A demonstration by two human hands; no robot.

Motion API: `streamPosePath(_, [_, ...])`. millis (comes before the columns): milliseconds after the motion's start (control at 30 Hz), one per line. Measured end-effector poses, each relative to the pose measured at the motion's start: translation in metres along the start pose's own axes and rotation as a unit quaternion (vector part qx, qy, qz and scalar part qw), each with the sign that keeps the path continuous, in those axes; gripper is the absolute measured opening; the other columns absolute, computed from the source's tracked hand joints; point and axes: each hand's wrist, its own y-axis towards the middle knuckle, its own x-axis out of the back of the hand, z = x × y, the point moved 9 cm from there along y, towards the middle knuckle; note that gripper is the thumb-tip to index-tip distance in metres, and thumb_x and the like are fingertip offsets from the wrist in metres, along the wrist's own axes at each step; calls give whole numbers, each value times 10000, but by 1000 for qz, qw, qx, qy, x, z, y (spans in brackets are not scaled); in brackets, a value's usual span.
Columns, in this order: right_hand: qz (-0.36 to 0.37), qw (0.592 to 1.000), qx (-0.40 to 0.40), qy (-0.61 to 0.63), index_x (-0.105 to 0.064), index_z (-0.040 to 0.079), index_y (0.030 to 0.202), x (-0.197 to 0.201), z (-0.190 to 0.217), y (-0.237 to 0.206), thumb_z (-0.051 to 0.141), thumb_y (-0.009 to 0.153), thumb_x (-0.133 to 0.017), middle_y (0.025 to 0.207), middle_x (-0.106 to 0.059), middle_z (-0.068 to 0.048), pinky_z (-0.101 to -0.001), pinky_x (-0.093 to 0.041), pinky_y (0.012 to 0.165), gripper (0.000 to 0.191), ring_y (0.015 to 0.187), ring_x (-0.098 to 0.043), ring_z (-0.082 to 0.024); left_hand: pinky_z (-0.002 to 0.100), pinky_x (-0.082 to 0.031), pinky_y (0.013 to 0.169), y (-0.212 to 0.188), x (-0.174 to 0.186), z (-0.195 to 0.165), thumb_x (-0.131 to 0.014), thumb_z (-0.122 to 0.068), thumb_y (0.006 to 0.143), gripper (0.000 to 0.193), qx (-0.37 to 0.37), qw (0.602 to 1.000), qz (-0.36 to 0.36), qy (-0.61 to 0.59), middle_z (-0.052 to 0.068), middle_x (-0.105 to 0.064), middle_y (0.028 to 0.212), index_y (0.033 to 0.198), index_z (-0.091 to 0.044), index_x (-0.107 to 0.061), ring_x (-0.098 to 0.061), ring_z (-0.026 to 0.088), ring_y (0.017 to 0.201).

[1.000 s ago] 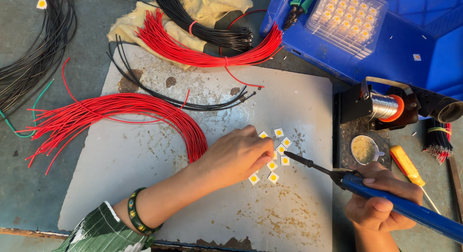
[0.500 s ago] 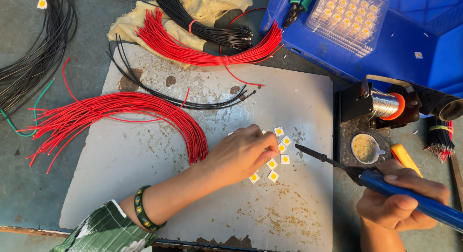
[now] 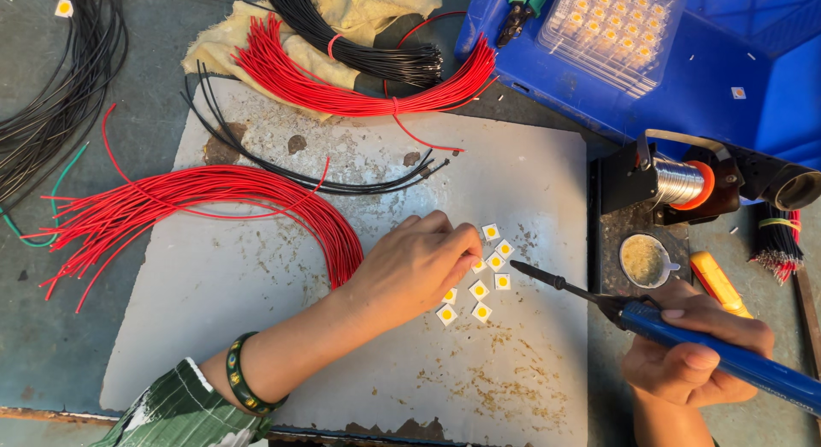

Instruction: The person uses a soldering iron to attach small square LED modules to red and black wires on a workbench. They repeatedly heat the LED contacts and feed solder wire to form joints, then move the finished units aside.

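My left hand rests on a grey metal work plate, fingertips curled onto a cluster of several small white square chips with yellow centres. My right hand grips a blue-handled soldering iron; its dark tip points left and hovers just right of the chips. A bundle of red wires curves across the plate to the left of my left hand.
A solder spool on a black stand, a small flux pot and an orange-handled tool sit right of the plate. A blue bin holds a clear tray of chips. More red and black wire bundles lie behind.
My right hand has drawn the soldering iron back to the right, away from the chips. My left hand has shifted slightly over the chips.
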Motion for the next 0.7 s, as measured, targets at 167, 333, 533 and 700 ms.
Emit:
streamPosePath(167, [-20,999,5,27,-390,-39,1100,-8,-1,-2,435,1115,-565,828,-521,-138,-335,-547,549,505,528,-538,-166,390,-532,736,-2,2,3,-719,-157,914,143,6,1000,-12,14,35,-623,850,935,-91,-594,-616,248,862])
streamPosePath(333, [0,999,16,47,-407,-49,1036,-19,-2,-7,404,1082,-576,847,-521,-147,-328,-527,501,486,524,-528,-173,386,-536,714,-5,-13,11,-737,-163,879,129,38,999,19,34,26,-619,878,891,-92,-629,-620,243,884])
streamPosePath(533, [33,997,-13,62,-437,-33,1053,-27,-3,-11,390,1090,-592,819,-561,-148,-316,-505,515,451,521,-525,-153,391,-539,740,-7,-19,12,-747,-167,853,125,33,998,14,55,29,-620,873,867,-91,-648,-620,244,887])
streamPosePath(700, [43,997,-14,59,-438,-40,1040,-33,-2,-9,393,1082,-594,848,-565,-140,-315,-529,519,462,515,-553,-155,389,-537,741,-7,-22,12,-749,-164,845,129,35,997,18,65,33,-619,867,869,-86,-650,-613,245,883])
